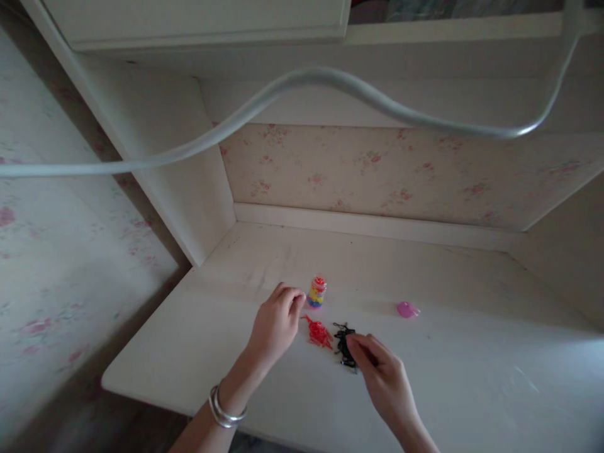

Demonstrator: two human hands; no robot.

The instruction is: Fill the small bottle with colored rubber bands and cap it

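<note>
My left hand, a silver bangle on its wrist, is closed in a pinch just left of a small clear jar. Layers of red, yellow and blue show inside that upright jar. Whatever the left fingertips hold, if anything, is too small to make out. In front of the jar lies a loose pile of thin red rubber bands. To its right is a pile of black rubber bands. Thumb and fingers of my right hand are pinched together at the black pile's right edge; what is between them is hidden.
A shiny pink plastic piece lies right of the jar on the white desk. Side panels and an overhead cabinet frame the desk. A blurred white cable crosses the view close to the camera.
</note>
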